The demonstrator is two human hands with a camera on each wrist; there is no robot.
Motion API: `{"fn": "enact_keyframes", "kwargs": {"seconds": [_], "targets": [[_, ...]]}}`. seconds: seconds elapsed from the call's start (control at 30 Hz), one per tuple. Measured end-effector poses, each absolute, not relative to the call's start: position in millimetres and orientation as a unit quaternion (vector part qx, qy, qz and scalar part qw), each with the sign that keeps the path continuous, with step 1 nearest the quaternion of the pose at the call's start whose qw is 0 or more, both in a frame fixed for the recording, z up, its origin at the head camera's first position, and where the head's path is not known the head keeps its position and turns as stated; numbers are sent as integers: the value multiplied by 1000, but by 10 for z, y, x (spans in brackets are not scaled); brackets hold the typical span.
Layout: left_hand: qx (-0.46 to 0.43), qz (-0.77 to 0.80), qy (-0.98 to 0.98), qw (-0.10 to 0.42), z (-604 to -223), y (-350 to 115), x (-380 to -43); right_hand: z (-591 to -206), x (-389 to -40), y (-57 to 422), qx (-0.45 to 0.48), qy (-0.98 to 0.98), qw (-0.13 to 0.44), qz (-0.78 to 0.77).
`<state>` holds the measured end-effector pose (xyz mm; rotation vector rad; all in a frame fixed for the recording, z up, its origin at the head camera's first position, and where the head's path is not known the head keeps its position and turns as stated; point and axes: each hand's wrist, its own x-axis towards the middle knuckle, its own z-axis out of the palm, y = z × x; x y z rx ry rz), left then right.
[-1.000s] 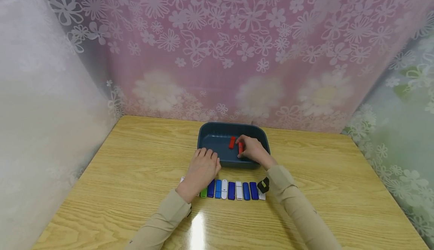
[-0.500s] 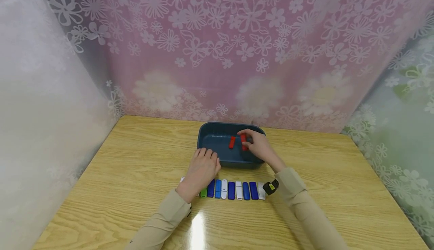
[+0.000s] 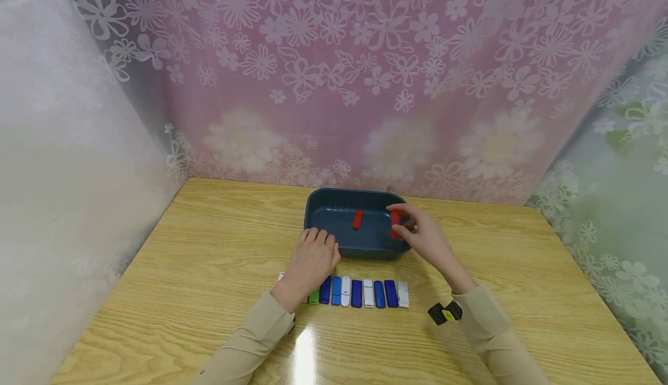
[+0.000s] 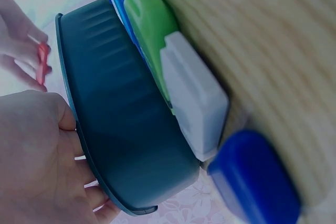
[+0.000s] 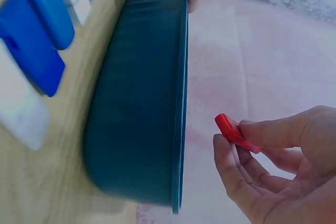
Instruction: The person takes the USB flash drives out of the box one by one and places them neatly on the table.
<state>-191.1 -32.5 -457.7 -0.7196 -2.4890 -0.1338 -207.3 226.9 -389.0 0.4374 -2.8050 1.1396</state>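
My right hand (image 3: 425, 237) pinches a red USB stick (image 5: 231, 132) between thumb and fingers, over the right end of a dark teal plastic basin (image 3: 360, 253). In the right wrist view the stick is raised beyond the basin's rim. A second red USB stick (image 3: 357, 220) lies on the basin floor. My left hand (image 3: 310, 260) holds the basin's near left rim, its fingers hooked over the edge in the left wrist view. A row of USB sticks in blue, white and green lies in front of the basin, its left end partly hidden by the left hand.
Among the row are a green stick (image 4: 152, 24), a white one (image 4: 191, 98) and a dark blue one (image 3: 391, 293). Everything stands on a wood-grain table (image 3: 224, 217). A pink flowered curtain (image 3: 323, 83) hangs behind, with pale sheets at both sides.
My right hand has moved to the right with the red USB stick, from mid-basin to its right end. The left hand and the other red stick have stayed put.
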Motion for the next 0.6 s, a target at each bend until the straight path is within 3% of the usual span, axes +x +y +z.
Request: {"fn": "enact_keyframes", "kwargs": {"seconds": [0.27,0.6], "targets": [[-264,-46,-920,284,-4583,-318,-1920,-3969,-1728,2489,140,-904,57,399],[-260,-47,-922,285,-4589,-315,-1915,-4198,-1419,2672,112,-920,-7,374]]}}
